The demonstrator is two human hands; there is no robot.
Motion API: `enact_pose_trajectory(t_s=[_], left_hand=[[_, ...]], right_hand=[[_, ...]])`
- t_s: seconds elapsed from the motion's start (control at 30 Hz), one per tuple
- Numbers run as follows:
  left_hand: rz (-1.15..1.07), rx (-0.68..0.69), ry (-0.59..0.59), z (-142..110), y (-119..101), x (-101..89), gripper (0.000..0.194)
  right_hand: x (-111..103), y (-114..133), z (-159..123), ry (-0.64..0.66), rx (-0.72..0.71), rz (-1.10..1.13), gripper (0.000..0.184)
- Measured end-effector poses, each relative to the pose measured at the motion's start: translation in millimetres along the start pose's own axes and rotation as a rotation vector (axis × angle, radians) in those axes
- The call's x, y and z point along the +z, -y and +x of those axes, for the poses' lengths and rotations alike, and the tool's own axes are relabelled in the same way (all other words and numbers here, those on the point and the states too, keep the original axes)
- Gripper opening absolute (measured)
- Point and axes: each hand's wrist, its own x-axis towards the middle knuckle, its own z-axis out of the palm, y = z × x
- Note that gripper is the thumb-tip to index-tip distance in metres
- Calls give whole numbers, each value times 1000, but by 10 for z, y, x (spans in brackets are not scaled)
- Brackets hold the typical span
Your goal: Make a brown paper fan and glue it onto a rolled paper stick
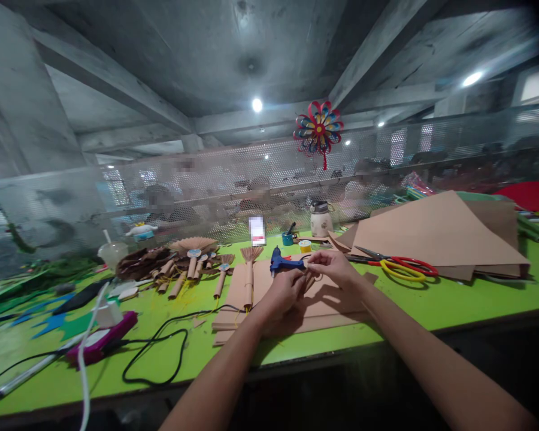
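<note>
My left hand (284, 291) and my right hand (335, 267) meet over a stack of brown paper sheets (314, 311) on the green table (453, 299). Both are closed in a pinch on a small piece of brown paper (311, 276) held between them. A blue glue gun (282, 262) stands just behind my left hand. A folded paper fan on a rolled stick (250, 272) lies on the sheets to the left.
Red and yellow scissors (402, 266) lie right of my hands, beside large brown card sheets (435, 230). Several finished paper fans (193, 263) lie at left. A black cable (161, 347), a pink device (101, 341) and a mesh screen (269, 173) are nearby.
</note>
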Motion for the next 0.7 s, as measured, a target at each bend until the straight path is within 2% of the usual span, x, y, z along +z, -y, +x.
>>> enact_pose_trajectory(t_s=[0.2,0.27,0.47,0.57,0.7], left_hand=[[-75,-55,23,41,-13,-25,27],[-91,-68,19,54,10,-38,27],[-119,-87,-4,66,53,-39,30],[-124,-73,5,41,2,-29,29],[-57,16,-23,0,-59,-29,24]], right_hand=[[13,22,4,-146,46,44,46],[26,47,-21,-157,79,50,43],[77,60,-86,108,91,-82,30],[94,42,-82,121,73,-100,28],[147,65,-121,115,101,-33,26]])
